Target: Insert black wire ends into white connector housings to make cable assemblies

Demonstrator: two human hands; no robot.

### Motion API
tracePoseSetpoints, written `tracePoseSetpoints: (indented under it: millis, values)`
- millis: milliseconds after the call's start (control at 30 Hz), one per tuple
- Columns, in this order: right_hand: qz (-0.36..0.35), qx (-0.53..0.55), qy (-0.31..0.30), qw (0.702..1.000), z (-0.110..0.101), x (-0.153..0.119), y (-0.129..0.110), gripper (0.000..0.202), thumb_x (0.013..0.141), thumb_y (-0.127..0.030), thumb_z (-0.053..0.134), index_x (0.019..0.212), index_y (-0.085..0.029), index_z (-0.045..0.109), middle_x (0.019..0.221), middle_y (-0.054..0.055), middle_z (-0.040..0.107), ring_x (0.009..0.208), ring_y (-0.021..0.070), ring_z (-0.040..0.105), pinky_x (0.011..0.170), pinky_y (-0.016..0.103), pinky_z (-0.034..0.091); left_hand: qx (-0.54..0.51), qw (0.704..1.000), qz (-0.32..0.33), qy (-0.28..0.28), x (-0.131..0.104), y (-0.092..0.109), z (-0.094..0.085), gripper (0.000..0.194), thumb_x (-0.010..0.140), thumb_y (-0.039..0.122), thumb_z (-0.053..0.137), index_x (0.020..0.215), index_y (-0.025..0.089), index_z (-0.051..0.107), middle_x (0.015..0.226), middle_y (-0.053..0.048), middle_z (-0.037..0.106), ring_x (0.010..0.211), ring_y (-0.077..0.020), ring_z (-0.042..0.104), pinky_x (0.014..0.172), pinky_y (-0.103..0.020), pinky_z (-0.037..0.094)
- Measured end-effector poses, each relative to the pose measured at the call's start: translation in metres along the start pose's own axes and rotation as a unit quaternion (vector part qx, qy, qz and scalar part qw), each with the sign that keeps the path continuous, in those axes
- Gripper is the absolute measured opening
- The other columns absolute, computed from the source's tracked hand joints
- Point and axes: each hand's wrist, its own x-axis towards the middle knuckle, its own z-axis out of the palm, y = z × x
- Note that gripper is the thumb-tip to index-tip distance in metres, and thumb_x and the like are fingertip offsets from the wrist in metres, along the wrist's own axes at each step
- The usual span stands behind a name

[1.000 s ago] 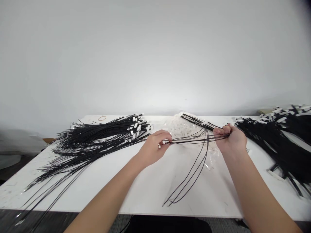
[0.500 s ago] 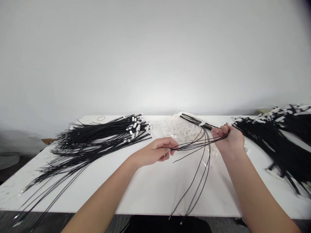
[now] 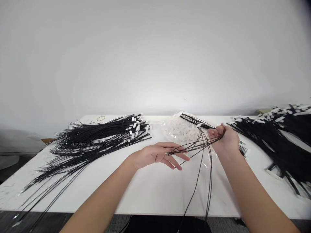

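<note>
Thin black wires (image 3: 191, 147) run between my two hands, their small metal tips lying at the palm side of my left hand (image 3: 162, 156). Its fingers are stretched out and spread, with the wires loose across them. Closed around the gathered bundle is my right hand (image 3: 224, 137). Beyond its fingers, a thicker bundled part (image 3: 193, 119) extends toward the back left, with a small white piece (image 3: 199, 125) on it. A few loose wires (image 3: 210, 181) hang down past the front table edge.
A clear plastic bag (image 3: 177, 127) of small white parts lies behind the wires. Piles of black cables with white ends lie on the left (image 3: 97, 136) and right (image 3: 284, 139) of the white table (image 3: 150, 191). A rubber band (image 3: 100, 118) rests at the back left.
The fingers of my left hand have opened from a curled pinch and spread out. My right hand has shifted slightly left with the bundle, and the hanging wires have swung.
</note>
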Motion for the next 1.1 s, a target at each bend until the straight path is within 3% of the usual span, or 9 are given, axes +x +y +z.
tracePoseSetpoints:
  millis: [233,400,533,733,933,1100]
  values:
    - [0.008,0.007,0.004,1.000,-0.001,0.002,-0.001,0.020,0.081,-0.009,0.029,0.063,-0.018,0.027,0.046,-0.009,0.020,0.038,0.0032,0.022,0.040,0.017,0.031,-0.053,0.998,0.019,-0.034,-0.002,-0.003,-0.004,0.045,0.063,0.034,0.058,0.102,0.014,0.052,0.117,-0.019,0.055,0.099,-0.0302,0.056,0.093,-0.047,0.033]
    - [0.008,0.012,-0.002,1.000,-0.001,0.002,-0.003,0.021,0.081,-0.008,0.029,0.063,-0.018,0.026,0.047,-0.009,0.018,0.038,0.0029,0.021,0.040,0.017,0.031,-0.073,0.993,0.065,-0.058,-0.003,-0.005,-0.010,0.033,0.068,0.030,0.052,0.094,0.011,0.049,0.109,-0.022,0.057,0.095,-0.0307,0.057,0.091,-0.051,0.032]
    - [0.013,0.016,-0.003,1.000,-0.001,0.002,-0.004,0.022,0.081,-0.008,0.029,0.062,-0.018,0.026,0.046,-0.008,0.020,0.038,0.0035,0.022,0.040,0.017,0.032,-0.033,0.997,0.065,-0.023,-0.002,-0.007,-0.013,0.021,0.072,0.023,0.050,0.090,0.011,0.050,0.095,-0.017,0.060,0.088,-0.0260,0.059,0.085,-0.047,0.038]
    - [0.017,0.025,-0.002,1.000,-0.002,0.003,-0.003,0.021,0.080,-0.007,0.030,0.062,-0.018,0.026,0.045,-0.008,0.021,0.039,0.0040,0.021,0.039,0.017,0.031,0.004,0.997,0.075,0.009,-0.001,-0.013,-0.015,0.016,0.071,0.024,0.059,0.080,0.013,0.051,0.077,-0.006,0.056,0.074,-0.0173,0.058,0.074,-0.037,0.044]
    - [0.026,0.032,-0.007,0.999,-0.003,0.003,-0.005,0.020,0.080,-0.008,0.030,0.062,-0.018,0.027,0.044,-0.008,0.021,0.039,0.0043,0.019,0.039,0.017,0.030,0.011,0.993,0.075,0.092,-0.002,-0.009,-0.012,0.023,0.069,0.023,0.064,0.069,0.014,0.042,0.071,0.000,0.049,0.067,-0.0104,0.053,0.071,-0.032,0.045]
    - [0.033,0.032,-0.010,0.999,-0.002,0.003,-0.004,0.021,0.080,-0.008,0.030,0.062,-0.018,0.027,0.045,-0.008,0.021,0.038,0.0044,0.019,0.039,0.017,0.030,0.011,0.989,0.069,0.127,0.000,-0.009,-0.011,0.033,0.064,0.014,0.067,0.069,0.016,0.035,0.077,0.000,0.055,0.069,-0.0100,0.057,0.069,-0.028,0.043]
